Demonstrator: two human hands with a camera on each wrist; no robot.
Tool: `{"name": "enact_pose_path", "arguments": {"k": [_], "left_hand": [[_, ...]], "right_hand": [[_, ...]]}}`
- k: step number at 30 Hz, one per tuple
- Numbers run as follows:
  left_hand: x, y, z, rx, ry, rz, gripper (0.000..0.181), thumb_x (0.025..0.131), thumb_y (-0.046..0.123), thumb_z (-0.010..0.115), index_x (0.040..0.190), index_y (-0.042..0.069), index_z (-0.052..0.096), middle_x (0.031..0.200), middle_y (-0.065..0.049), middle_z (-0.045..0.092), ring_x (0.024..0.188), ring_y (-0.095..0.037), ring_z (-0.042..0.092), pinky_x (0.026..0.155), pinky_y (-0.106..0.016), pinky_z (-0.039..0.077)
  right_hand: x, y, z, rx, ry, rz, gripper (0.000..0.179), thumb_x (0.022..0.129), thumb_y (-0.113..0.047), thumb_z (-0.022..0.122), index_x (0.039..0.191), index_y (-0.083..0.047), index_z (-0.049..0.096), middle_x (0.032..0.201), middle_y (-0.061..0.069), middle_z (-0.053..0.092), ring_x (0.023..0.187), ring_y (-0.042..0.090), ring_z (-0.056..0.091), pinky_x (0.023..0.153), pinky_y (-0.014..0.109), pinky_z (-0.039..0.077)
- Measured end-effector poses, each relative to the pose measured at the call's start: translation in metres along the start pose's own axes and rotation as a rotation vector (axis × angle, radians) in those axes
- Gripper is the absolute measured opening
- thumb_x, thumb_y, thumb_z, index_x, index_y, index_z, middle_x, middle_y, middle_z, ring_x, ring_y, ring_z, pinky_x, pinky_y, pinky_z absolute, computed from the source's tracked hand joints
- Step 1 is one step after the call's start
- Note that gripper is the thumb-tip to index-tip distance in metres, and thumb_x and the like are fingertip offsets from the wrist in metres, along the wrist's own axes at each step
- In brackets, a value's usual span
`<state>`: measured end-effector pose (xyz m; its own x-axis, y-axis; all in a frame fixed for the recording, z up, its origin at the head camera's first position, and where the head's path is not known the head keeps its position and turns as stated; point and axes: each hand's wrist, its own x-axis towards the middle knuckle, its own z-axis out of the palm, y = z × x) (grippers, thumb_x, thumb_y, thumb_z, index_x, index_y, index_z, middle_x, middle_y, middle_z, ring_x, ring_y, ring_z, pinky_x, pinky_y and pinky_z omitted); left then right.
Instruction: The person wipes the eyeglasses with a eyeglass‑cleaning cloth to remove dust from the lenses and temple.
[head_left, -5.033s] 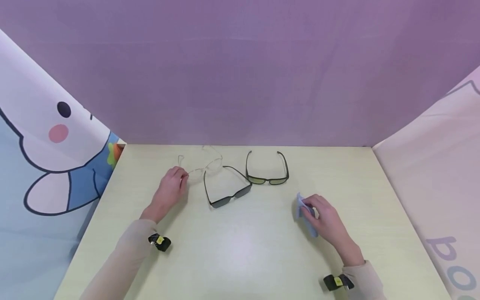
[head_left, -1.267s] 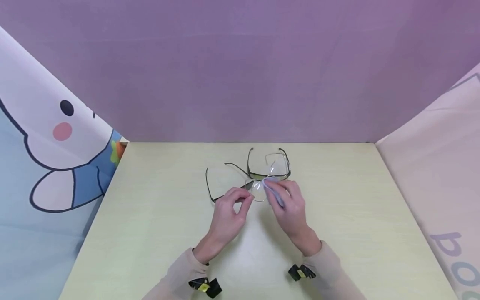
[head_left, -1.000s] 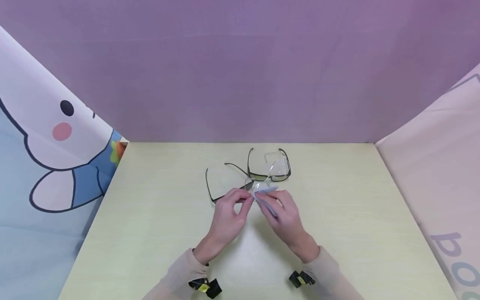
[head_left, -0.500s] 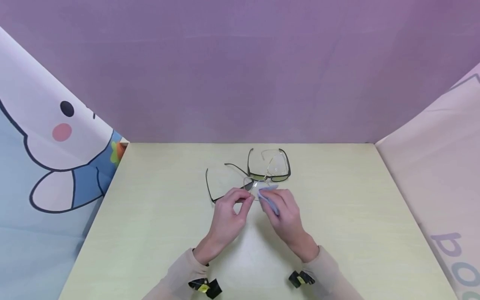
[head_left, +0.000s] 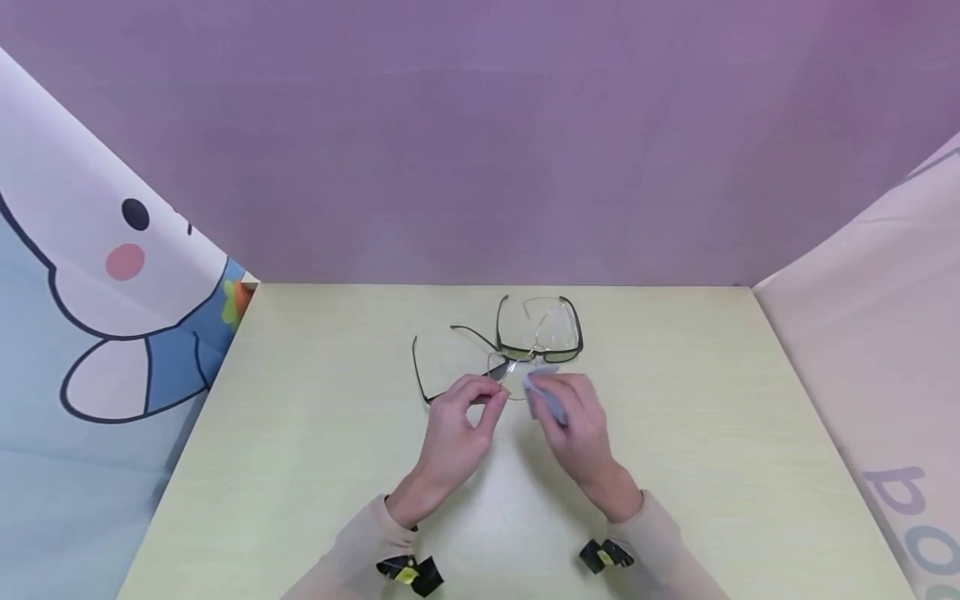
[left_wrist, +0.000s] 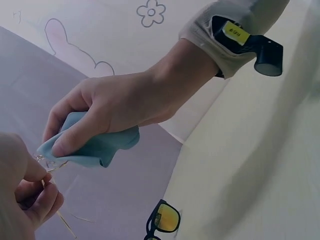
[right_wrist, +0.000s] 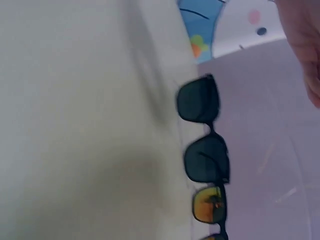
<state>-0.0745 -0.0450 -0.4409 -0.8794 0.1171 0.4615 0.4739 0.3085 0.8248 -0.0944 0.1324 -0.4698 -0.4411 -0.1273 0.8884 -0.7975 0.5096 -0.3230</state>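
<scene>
In the head view my left hand [head_left: 459, 425] pinches the rim end of a pair of thin gold-framed eyeglasses [head_left: 514, 385], raised above the table. Their clear far lens and an arm overlap the glasses behind. My right hand [head_left: 579, 425] holds a folded light-blue cloth [head_left: 553, 403] between thumb and fingers, right at the near lens. From the left wrist, the cloth [left_wrist: 100, 149] bunches under the right thumb, close to the left fingertips [left_wrist: 46, 200]. The fingers cover part of the frame. My right hand's grip lies outside the right wrist view.
Dark-lensed sunglasses [right_wrist: 199, 100] lie arms-up on the table [head_left: 337, 350], partly behind my left hand. Black-framed glasses with yellow-green lenses [head_left: 561, 357] sit just beyond, to the right. A purple curtain [head_left: 480, 167] rises at the table's back edge, with printed fabric either side.
Since the earliest frame, my left hand has lifted the gold-framed eyeglasses from the back left to the middle; my right hand brought the cloth to them. Lately the cloth shifts back and forth across the lens.
</scene>
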Motion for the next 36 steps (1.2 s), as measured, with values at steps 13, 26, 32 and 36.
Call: {"name": "enact_pose_path", "arguments": {"k": [13, 26, 32, 36], "left_hand": [[0.001, 0.002, 0.0, -0.025, -0.001, -0.014, 0.004, 0.095, 0.001, 0.07, 0.095, 0.0, 0.074, 0.096, -0.008, 0.073, 0.087, -0.02, 0.073, 0.083, -0.029, 0.063], [-0.001, 0.002, -0.001, -0.024, -0.007, -0.025, 0.003, 0.095, 0.0, 0.071, 0.095, 0.0, 0.074, 0.096, -0.008, 0.073, 0.087, -0.019, 0.072, 0.083, -0.028, 0.063], [-0.003, 0.001, -0.003, -0.013, -0.013, -0.028, 0.004, 0.094, 0.0, 0.07, 0.094, 0.001, 0.073, 0.095, -0.007, 0.073, 0.086, -0.019, 0.071, 0.082, -0.028, 0.063], [-0.004, 0.0, -0.005, -0.02, -0.014, -0.03, 0.004, 0.094, -0.001, 0.07, 0.094, 0.002, 0.073, 0.095, -0.008, 0.073, 0.085, -0.019, 0.071, 0.082, -0.028, 0.062]], "right_hand": [[-0.003, -0.002, -0.001, 0.023, -0.041, -0.024, 0.026, 0.104, -0.018, 0.062, 0.105, 0.006, 0.071, 0.098, 0.015, 0.068, 0.085, 0.029, 0.063, 0.08, 0.027, 0.059], [-0.003, -0.003, -0.003, 0.056, -0.045, -0.051, 0.027, 0.104, -0.019, 0.061, 0.103, 0.007, 0.07, 0.095, 0.016, 0.069, 0.083, 0.028, 0.063, 0.078, 0.025, 0.058], [0.017, 0.011, -0.016, 0.056, 0.19, 0.001, 0.03, 0.099, -0.016, 0.065, 0.095, 0.013, 0.067, 0.082, 0.022, 0.064, 0.073, 0.026, 0.056, 0.074, 0.016, 0.052], [0.03, 0.019, -0.029, -0.009, 0.295, 0.095, 0.032, 0.096, -0.02, 0.068, 0.094, 0.012, 0.067, 0.083, 0.024, 0.061, 0.077, 0.026, 0.057, 0.081, 0.013, 0.052]]}}
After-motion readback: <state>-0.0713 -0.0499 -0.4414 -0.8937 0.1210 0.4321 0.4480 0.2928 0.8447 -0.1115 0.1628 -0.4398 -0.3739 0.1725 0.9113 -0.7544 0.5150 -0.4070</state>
